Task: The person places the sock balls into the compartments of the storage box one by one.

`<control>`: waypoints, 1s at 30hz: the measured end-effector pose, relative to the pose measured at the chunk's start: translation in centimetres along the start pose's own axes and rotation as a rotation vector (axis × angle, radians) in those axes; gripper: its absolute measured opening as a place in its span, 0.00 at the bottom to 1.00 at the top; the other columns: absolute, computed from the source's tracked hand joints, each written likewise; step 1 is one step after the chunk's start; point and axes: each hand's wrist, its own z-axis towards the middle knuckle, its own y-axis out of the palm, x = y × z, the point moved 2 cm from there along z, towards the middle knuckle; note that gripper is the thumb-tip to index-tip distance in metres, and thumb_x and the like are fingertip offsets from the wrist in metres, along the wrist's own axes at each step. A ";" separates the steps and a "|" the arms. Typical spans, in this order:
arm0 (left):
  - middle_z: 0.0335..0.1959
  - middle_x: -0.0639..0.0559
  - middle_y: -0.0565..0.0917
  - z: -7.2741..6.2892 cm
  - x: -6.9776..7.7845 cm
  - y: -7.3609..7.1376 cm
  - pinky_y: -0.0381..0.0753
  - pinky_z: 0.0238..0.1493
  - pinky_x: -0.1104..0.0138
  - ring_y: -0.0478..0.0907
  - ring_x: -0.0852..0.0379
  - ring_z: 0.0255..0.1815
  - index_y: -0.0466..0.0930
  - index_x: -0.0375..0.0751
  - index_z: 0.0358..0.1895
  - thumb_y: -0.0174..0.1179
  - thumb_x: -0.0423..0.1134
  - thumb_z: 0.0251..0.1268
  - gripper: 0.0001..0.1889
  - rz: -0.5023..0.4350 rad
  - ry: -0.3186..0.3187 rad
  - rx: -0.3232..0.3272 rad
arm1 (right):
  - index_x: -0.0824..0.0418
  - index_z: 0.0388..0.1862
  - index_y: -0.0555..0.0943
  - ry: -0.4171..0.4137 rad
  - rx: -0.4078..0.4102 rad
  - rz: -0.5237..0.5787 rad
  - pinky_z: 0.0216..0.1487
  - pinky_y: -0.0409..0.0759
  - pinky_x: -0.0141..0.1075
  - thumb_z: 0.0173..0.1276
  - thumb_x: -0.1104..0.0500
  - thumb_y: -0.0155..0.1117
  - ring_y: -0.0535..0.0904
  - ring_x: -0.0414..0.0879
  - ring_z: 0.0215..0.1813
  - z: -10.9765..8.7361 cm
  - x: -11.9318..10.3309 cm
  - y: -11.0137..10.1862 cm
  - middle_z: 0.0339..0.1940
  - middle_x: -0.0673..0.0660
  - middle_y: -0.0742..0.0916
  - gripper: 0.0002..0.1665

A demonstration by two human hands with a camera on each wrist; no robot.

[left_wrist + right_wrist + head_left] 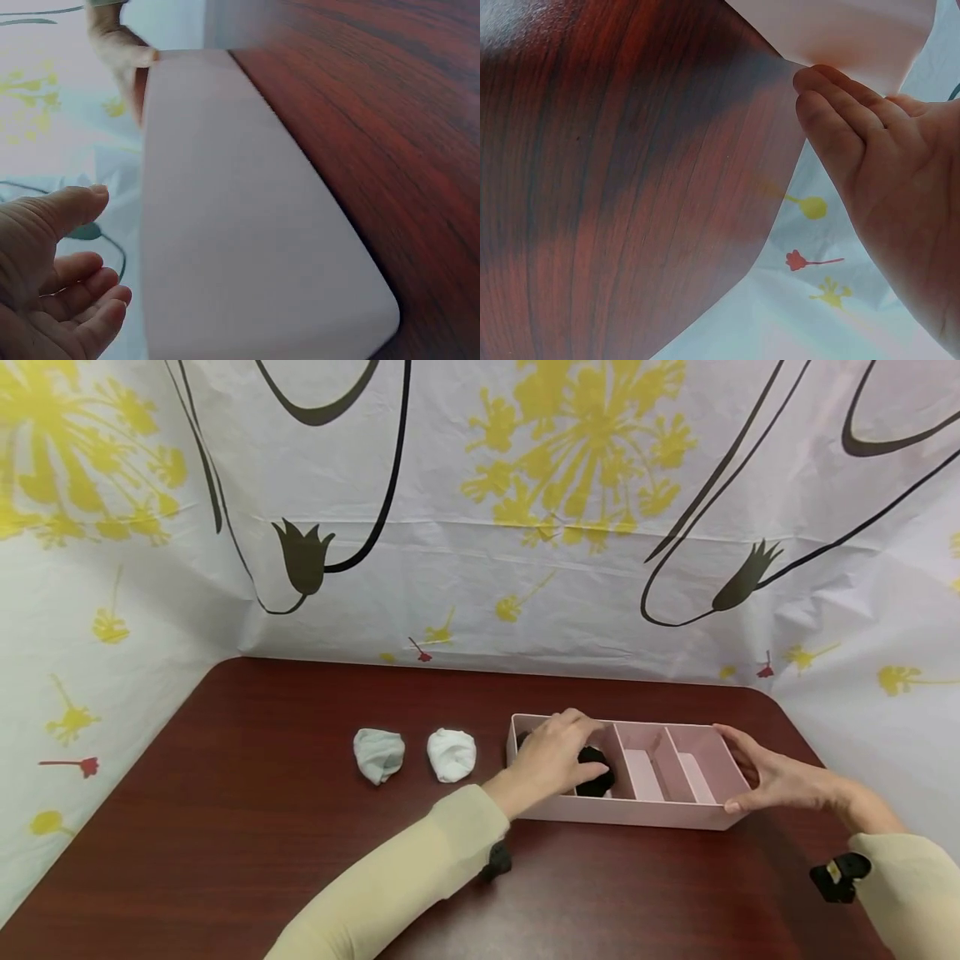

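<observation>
In the head view, the left hand (551,756) is right of centre, above the left part of the pink box (622,812). Its thumb and fingers are apart and loosely bent, with nothing held between them. The thumb overlaps a black bundle (602,785) inside the box; whether they touch, I cannot tell. The right hand (783,777), at the right of the frame, is clamped on the box's right end, thumb at the near corner and fingers along the end wall.

The box sits right of centre on the dark red surface (225,827), with dividers across it. The left hand blocks part of its left side, where another black thing (522,739) just shows at the edge. Left of the box, near the middle of the frame, lie a white bundle (452,755) and a grey bundle (378,754), apart from each other. A patterned sheet (450,647) hangs behind.
</observation>
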 end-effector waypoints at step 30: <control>0.49 0.47 0.81 -9.1 -11.4 -3.6 0.76 0.51 0.59 0.77 0.51 0.51 0.78 0.39 0.54 0.71 0.38 0.49 0.25 -0.278 -0.253 0.268 | 0.71 0.72 0.35 -0.022 -0.006 0.031 0.45 0.76 0.26 0.53 0.73 0.66 0.65 0.21 0.58 0.1 0.2 -0.1 0.60 0.36 0.66 0.60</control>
